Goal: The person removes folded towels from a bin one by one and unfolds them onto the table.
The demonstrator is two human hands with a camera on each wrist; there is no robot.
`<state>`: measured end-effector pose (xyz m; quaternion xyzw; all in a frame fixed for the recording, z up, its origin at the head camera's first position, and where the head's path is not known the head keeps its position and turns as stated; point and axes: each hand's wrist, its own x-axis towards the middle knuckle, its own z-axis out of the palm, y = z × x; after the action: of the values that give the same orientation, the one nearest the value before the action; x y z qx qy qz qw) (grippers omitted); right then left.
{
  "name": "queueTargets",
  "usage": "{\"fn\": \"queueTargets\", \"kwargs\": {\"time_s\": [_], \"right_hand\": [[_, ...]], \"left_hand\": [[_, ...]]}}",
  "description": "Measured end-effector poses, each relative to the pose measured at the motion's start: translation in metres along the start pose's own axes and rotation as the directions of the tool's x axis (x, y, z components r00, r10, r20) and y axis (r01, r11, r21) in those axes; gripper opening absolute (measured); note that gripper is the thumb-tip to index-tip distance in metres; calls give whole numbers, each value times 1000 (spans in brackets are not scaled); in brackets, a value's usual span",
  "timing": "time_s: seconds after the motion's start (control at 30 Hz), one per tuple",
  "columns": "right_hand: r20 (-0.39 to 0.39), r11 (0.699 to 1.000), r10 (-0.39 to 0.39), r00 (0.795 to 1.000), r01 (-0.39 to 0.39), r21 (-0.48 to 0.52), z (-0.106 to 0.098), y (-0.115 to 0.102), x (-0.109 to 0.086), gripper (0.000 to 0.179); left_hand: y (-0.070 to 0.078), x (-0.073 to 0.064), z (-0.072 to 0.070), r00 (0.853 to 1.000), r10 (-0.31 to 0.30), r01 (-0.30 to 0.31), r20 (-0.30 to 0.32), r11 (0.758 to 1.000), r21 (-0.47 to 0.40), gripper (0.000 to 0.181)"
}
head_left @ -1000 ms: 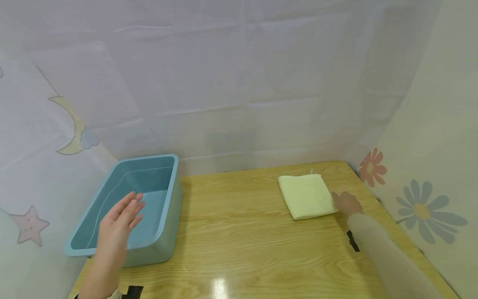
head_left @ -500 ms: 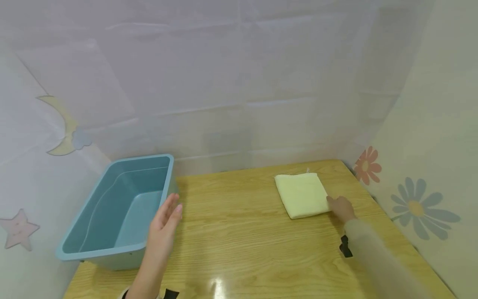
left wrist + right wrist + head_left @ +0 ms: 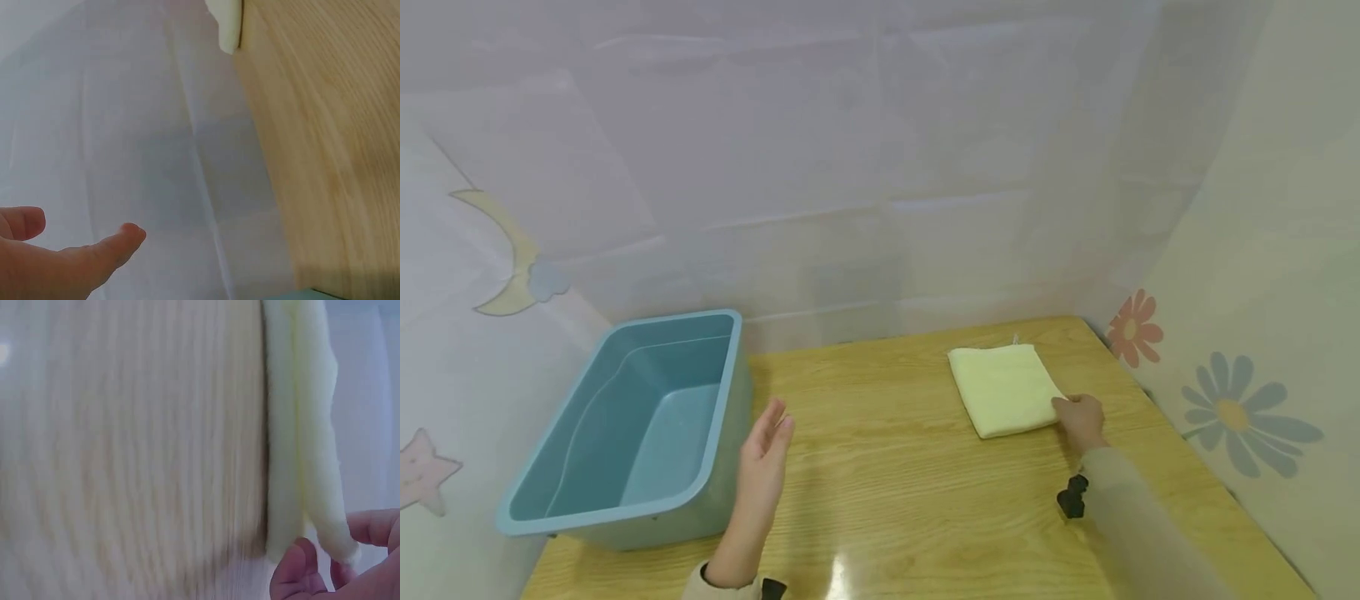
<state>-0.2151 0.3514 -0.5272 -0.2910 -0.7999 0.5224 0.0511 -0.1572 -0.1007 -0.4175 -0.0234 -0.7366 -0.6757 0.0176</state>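
Cloth (image 3: pixel 1003 390) lies folded on tbl (image 3: pixel 880 500), not lifted yet; my R hand (image 3: pixel 1081 421) pinches its near-R corner, L hand (image 3: pixel 763 462) empty, fingers straight.

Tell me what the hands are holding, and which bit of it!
The right hand pinches the folded yellow cloth by its near right corner. The left hand holds nothing.

Beige sleeves (image 3: pixel 1131 508), black wrist pieces (image 3: pixel 1072 497)
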Motion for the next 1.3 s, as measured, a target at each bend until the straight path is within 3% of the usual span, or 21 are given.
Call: {"fn": "queueTargets", "kwargs": {"time_s": [0.2,0.37,0.57,0.77,0.87,0.97,1.1,1.2,1.3], "right_hand": [[-130,991,54,990,-37,132,20,-22,-5,46],[-105,984,16,994,3,179,39,-54,-11,48],[-91,967,-104,990,122,225,72,-92,-21,18],[-37,954,-272,962,274,124,114,-119,-46,35],[22,925,-380,925,379,37,143,-121,-61,32],[173,878,-457,872,474,-68,172,-112,-76,27],[423,791,-470,775,583,-188,200,-92,-91,18],[531,705,-473,703,664,-250,211,-80,-98,6],[614,629,-487,622,737,-247,218,-74,-101,2]], "left_hand": [[-24,5,-5,999,-29,29,-13,1000,11,56],[-42,9,-11,996,-79,80,-48,997,0,55],[-55,10,-19,991,-113,114,-73,993,7,54],[-62,9,-27,992,-99,102,-77,994,32,54],[-65,9,-31,990,-107,110,-87,993,33,53],[-68,6,-34,988,-124,127,-93,991,28,53],[-72,2,-35,986,-146,150,-84,988,41,54],[-75,2,-35,985,-157,162,-74,985,57,54],[-78,2,-36,985,-160,165,-72,984,73,53]]}}
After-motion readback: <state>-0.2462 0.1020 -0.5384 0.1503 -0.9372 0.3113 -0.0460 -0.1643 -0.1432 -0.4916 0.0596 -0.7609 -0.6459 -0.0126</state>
